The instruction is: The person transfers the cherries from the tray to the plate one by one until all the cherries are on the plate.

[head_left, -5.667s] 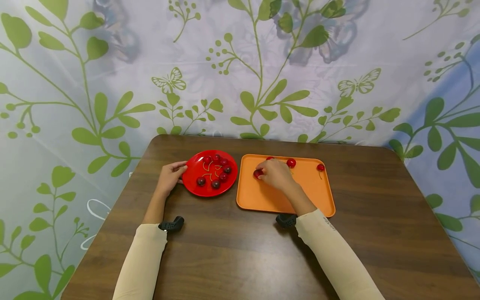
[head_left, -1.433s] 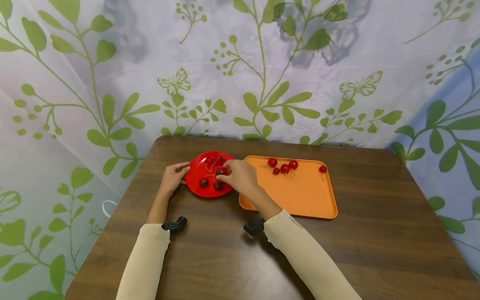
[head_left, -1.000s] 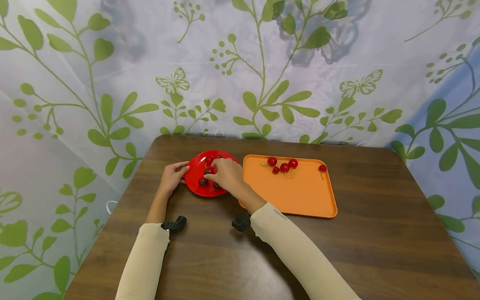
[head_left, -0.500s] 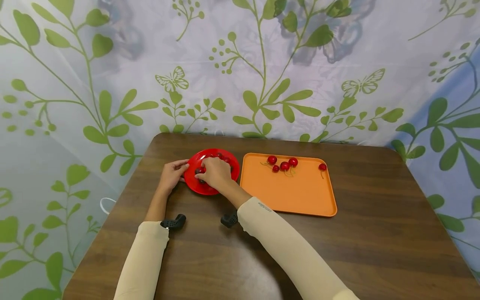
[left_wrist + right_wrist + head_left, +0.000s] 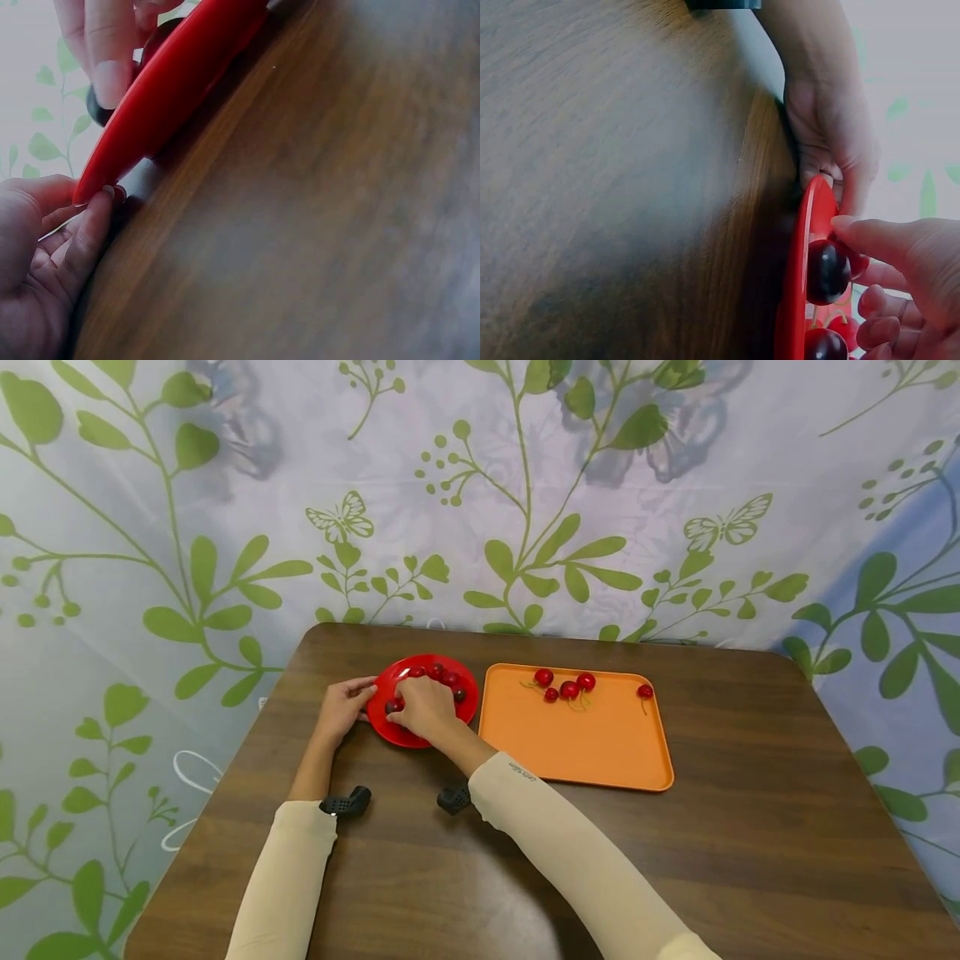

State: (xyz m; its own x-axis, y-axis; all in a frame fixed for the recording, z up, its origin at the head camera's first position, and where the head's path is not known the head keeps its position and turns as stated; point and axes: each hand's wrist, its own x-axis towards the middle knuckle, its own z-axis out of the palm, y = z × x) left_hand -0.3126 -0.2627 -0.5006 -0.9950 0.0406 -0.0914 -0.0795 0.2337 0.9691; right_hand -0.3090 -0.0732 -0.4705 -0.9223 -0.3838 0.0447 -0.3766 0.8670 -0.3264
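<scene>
My left hand (image 5: 341, 712) holds the red plate (image 5: 388, 682) by its left rim, thumb above and fingers beneath, as the left wrist view shows with the plate (image 5: 176, 79) edge-on. Over the plate's left part, my right hand (image 5: 429, 706) pinches a dark red cherry (image 5: 393, 705) between thumb and fingers, low near the plate surface. Several other cherries lie along the plate's far and right side, among them a dark cherry (image 5: 459, 695). In the right wrist view a dark cherry (image 5: 827, 271) sits just beside the thumb. The right hand hides the plate's middle.
An orange tray (image 5: 577, 743) stands right of the plate. Several red cherries with stems, such as one cherry (image 5: 569, 691), lie near its far edge, and a single cherry (image 5: 644, 692) lies at its right corner. A patterned cloth (image 5: 420, 568) hangs behind the wooden table (image 5: 750, 793).
The right hand went from the tray to the plate, then leftward across it with the dark cherry, now slightly further left. More cherries show on the tray than at first. The left hand stays on the rim.
</scene>
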